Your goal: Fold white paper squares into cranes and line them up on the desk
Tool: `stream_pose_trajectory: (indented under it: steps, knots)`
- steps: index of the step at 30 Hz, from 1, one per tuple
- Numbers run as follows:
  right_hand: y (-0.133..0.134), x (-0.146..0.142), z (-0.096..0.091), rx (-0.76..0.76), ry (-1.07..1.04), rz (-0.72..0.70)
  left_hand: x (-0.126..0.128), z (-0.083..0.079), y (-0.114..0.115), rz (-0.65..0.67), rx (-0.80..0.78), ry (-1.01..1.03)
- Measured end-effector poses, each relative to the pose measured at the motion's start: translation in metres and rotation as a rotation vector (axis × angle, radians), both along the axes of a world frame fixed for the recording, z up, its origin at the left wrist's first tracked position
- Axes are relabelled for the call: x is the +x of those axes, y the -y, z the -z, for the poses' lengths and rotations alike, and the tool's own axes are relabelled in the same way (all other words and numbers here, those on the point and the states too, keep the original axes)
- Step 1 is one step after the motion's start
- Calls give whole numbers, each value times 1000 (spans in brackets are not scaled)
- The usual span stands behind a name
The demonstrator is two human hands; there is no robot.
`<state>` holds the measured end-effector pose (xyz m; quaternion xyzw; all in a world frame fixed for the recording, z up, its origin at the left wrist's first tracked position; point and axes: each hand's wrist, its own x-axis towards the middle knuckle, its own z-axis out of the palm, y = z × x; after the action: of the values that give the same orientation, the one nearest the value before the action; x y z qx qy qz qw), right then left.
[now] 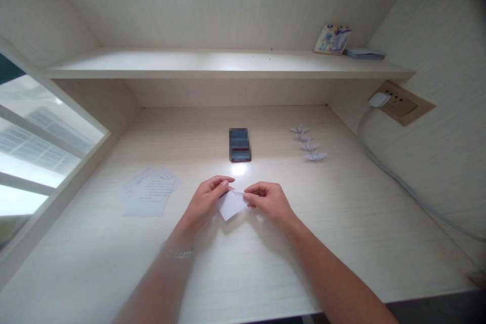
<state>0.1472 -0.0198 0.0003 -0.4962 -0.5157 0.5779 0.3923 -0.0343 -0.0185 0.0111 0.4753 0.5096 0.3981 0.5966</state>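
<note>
A small folded piece of white paper [231, 206] is held between my two hands, just above the desk, one corner pointing toward me. My left hand [208, 195] pinches its left upper edge between thumb and fingers. On the other side my right hand [268, 198] grips the right corner with thumb and fingertips. Beyond the hands lies a phone [240, 145], its screen blurred. Several folded paper cranes [309, 147] stand in a row at the back right of the desk.
Loose printed sheets [150, 192] overlap on the desk's left side. A shelf [212, 63] spans the back and carries a small patterned packet [332, 39] and a flat stack [363, 53]. From a wall socket [402, 103] on the right hangs a grey cable [395, 174].
</note>
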Motion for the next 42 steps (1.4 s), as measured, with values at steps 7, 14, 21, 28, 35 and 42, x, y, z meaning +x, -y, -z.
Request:
stream_pose_trajectory:
  steps: [7, 14, 21, 28, 35, 42]
  knots:
    - [-1, -1, 3, 4, -25, 5, 6, 1, 3, 109, 54, -202]
    - [-3, -1, 12, -49, -50, -61, 7, 3, 4, 120, 56, -221]
    - [-2, -3, 9, -72, -35, -44, 7, 3, 4, 111, 39, -229]
    - [2, -7, 2, -62, 9, -14, 6, 10, 4, 83, 29, -251]
    - [3, -9, -1, -46, 2, -13, 6, 9, 3, 82, 38, -210]
    - [2, -8, 1, -35, -2, 23, 0, 7, 1, 62, -28, -38]
